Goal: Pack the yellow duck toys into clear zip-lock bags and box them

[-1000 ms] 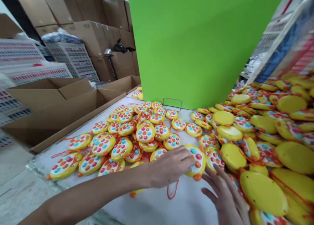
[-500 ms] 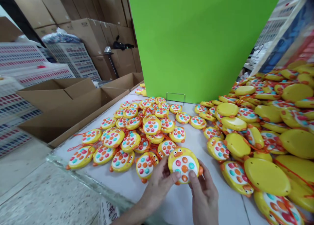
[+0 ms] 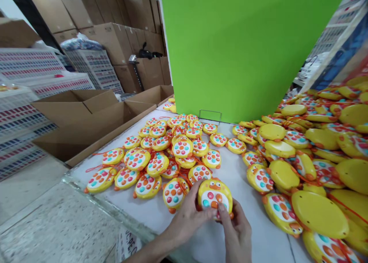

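Observation:
A yellow duck-shaped toy [image 3: 214,194] with a white face of red, orange and teal buttons is held face up just above the white table [image 3: 238,171], near its front edge. My left hand [image 3: 186,219] grips its left side and lower edge. My right hand [image 3: 237,232] holds its lower right, thumb pressing on a button near the bottom. Both hands are closed around it.
Several same toys [image 3: 156,161] lie face up in a spread to the left. A big heap of them [image 3: 316,140] rises on the right, many face down. A green board [image 3: 244,52] stands behind. Open cardboard boxes [image 3: 86,117] and stacked cartons sit left.
My left hand took a toy from beside the heap; both hands brought it to the front edge. Since half a second ago it sits slightly lower, thumbs moved onto its buttons.

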A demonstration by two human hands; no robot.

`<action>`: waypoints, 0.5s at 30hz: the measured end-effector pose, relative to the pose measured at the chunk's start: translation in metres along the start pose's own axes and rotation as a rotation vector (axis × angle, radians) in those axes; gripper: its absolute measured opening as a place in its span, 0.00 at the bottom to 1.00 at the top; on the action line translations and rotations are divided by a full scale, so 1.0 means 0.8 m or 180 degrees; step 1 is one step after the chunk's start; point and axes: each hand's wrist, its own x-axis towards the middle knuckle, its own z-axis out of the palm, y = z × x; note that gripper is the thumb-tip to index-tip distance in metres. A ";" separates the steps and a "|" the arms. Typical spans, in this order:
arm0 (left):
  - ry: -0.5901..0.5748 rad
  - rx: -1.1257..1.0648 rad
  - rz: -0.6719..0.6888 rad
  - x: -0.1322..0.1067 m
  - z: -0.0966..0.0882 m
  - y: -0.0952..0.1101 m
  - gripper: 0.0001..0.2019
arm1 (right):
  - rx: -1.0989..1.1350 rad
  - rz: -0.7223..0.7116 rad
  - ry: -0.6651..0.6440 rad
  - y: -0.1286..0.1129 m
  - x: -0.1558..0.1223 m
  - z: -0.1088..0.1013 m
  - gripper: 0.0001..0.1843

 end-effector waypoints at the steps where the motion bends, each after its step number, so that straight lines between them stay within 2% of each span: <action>1: 0.0077 0.0153 -0.0005 0.001 -0.002 -0.001 0.36 | -0.0031 0.0022 -0.0023 0.004 0.000 0.000 0.23; 5: 0.0373 0.0334 0.0219 0.024 -0.021 0.009 0.32 | -0.0293 0.0145 -0.0111 0.014 0.006 -0.010 0.24; 8: 0.0869 -0.0084 0.0382 0.062 -0.042 0.029 0.27 | -0.0670 0.0099 -0.0346 0.013 0.022 -0.020 0.24; 11: 0.1117 -0.0848 0.0469 0.108 -0.059 0.053 0.23 | -0.1363 -0.0467 -0.0259 0.004 0.059 -0.025 0.22; 15: 0.1102 -0.1742 0.0424 0.146 -0.075 0.083 0.14 | -0.3020 -0.1427 -0.0241 -0.022 0.146 -0.024 0.22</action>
